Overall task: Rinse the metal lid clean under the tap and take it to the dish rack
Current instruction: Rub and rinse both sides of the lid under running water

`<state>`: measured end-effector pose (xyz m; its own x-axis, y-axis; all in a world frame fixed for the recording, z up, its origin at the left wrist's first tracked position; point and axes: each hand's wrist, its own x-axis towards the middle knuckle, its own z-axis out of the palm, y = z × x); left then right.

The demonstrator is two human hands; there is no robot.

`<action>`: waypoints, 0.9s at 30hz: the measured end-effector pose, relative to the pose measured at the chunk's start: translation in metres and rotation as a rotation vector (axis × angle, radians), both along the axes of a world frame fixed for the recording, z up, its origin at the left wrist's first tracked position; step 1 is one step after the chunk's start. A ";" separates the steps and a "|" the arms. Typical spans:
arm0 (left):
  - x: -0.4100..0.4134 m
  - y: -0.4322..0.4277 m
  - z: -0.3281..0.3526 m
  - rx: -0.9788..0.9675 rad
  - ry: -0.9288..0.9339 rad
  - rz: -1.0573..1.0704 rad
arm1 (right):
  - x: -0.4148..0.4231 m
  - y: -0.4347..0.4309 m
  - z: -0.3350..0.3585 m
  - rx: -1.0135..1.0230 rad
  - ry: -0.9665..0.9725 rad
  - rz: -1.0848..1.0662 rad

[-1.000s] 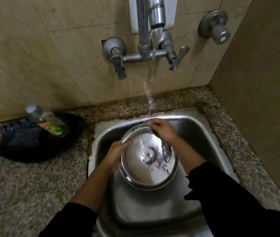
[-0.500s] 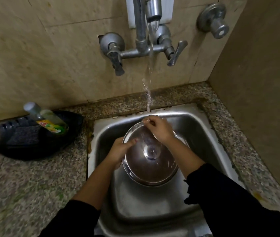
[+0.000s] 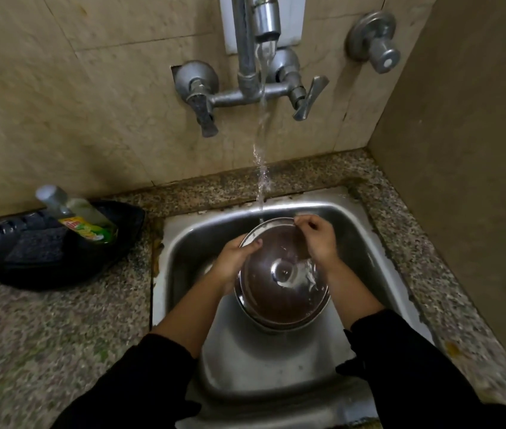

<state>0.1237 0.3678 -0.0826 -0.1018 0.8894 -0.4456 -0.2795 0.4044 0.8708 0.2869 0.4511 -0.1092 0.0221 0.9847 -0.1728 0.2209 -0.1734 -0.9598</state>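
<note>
Centrally, one metal lid: round, domed, knob uppermost, held tilted over the steel sink, far edge raised toward the wall. Water falls from the tap and meets the lid at its far rim; wet sheen and ripples show around the knob.

Left hand: at the lid's left rim, fingers curled under the edge, thumb lying across the top, gripping the lid. Forearm runs up from lower left, black sleeve pushed back to mid-forearm.

Right hand: at the lid's far right edge, fingers loosely curled and pressed on the wet surface beside the stream; whether they pinch the rim I cannot tell. Forearm comes in from lower right, sleeved likewise.

Surround: speckled stone tabletop framing the sink. Left of the sink, a black tray carrying a dish-soap bottle lying tilted and a dark scrub pad. Wall behind: two lever valves flanking the tap, a separate round valve to the right.
</note>
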 end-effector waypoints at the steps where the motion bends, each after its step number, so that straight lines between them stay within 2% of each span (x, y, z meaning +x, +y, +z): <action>1: 0.003 0.000 -0.004 -0.005 -0.016 0.027 | 0.001 -0.001 -0.003 0.062 -0.147 0.000; 3: 0.006 -0.004 -0.016 -0.036 -0.029 0.115 | -0.004 -0.011 -0.011 0.239 -0.512 0.103; 5: 0.009 -0.010 -0.025 -0.070 -0.011 0.204 | -0.019 -0.032 -0.017 0.357 -0.709 0.288; 8: 0.009 -0.010 -0.027 -0.083 -0.016 0.313 | -0.044 -0.074 -0.028 0.558 -0.805 0.583; 10: -0.004 -0.011 -0.027 -0.093 0.016 0.396 | -0.039 -0.095 -0.034 0.676 -0.854 0.855; 12: -0.022 -0.020 -0.032 -0.112 0.094 0.443 | -0.014 -0.101 -0.044 0.657 -0.895 1.014; 13: -0.031 -0.027 -0.035 -0.114 0.129 0.454 | 0.000 -0.098 -0.049 0.610 -0.942 0.977; 17: -0.032 -0.046 -0.037 -0.108 0.147 0.436 | 0.025 -0.074 -0.052 0.407 -1.159 0.468; 19: -0.018 -0.050 -0.036 -0.133 0.119 0.406 | 0.003 -0.064 -0.039 0.393 -1.132 0.392; 21: -0.004 -0.049 -0.034 -0.147 0.109 0.389 | -0.029 -0.064 -0.025 0.446 -1.057 0.444; 24: 0.002 -0.045 -0.028 -0.117 0.044 0.414 | -0.054 -0.090 -0.019 0.553 -0.892 0.741; 27: -0.009 -0.046 -0.023 -0.092 0.017 0.481 | -0.024 -0.114 -0.034 0.769 -0.911 1.042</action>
